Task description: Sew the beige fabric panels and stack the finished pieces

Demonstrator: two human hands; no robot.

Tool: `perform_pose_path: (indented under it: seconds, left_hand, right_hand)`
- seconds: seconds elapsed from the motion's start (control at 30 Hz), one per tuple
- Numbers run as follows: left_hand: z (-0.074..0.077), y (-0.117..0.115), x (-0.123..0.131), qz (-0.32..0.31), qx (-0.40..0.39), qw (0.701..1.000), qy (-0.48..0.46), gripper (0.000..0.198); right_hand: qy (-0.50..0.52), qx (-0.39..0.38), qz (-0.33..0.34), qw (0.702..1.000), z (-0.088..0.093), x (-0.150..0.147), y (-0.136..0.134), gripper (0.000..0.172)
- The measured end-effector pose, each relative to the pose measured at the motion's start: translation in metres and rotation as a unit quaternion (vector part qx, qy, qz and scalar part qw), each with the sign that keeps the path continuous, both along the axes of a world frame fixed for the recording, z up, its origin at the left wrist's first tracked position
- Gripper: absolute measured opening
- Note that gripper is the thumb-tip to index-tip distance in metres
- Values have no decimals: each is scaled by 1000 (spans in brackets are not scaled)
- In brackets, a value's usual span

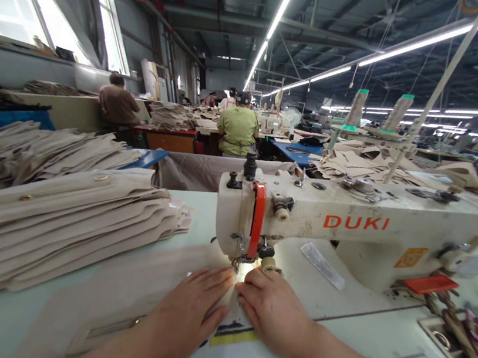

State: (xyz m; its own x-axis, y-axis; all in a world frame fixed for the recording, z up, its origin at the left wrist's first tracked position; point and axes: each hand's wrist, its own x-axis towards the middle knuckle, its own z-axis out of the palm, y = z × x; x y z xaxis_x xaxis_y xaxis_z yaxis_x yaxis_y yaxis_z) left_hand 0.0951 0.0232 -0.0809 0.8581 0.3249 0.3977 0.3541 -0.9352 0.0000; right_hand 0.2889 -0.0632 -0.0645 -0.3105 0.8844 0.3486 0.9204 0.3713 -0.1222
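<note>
A beige fabric piece (135, 283) lies on the pale green table and runs up to the needle area of a white sewing machine (301, 211) lettered DUKI. My left hand (189, 308) rests flat on this fabric left of the needle, fingers stretched forward and thumb apart. Close by on the right, my right hand (271, 311) has its fingers bent and pressed together at the fabric's edge, just in front of the presser foot. The fingertips of both hands almost meet under the machine's light. A long framed slot (111, 327) with a metal piece shows on the fabric near my left wrist.
A tall stack of beige cut pieces (59, 225) stands on the left, with more piles behind. Right of the machine, a recessed tray (460, 346) holds tools. A small clear packet (322, 265) lies on the machine bed. Thread cones (355, 109) stand behind. Several people work farther back.
</note>
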Motion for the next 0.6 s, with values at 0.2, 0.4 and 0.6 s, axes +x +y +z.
perform_pose_path:
  seconds: [0.2,0.4,0.6]
  left_hand:
    - [2,2,1,-3,-13,1000,-13,37]
    - [4,12,9,10,15,1000,11,32]
    - [0,19,13,8,23,1000,20,32]
  right_hand:
    - [-28,-1,-3,1000,1,-2,1,15]
    - [-40,10,-18,999,6,-2,-1,15]
    - [-41,14,-24,999,4,-2,0,19]
